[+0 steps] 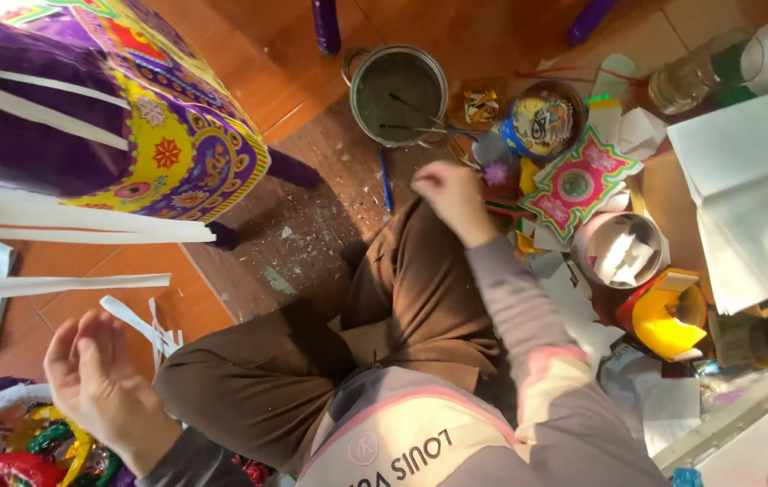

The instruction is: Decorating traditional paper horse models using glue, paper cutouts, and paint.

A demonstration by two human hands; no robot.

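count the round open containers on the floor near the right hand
3: a metal pot ahead of the right hand, a blue-rimmed bowl to its right, and a pale tub nearer the knee. Clutter may hide others.

The reddish tiled floor (249,54) carries a brown mat (312,225) speckled with paper scraps. On the mat stand a metal pot (398,95) and a blue pen (386,180). Toward the floor's right edge lie a star-shaped ornament (576,185), a glass jar (695,77) and white sheets (754,189).
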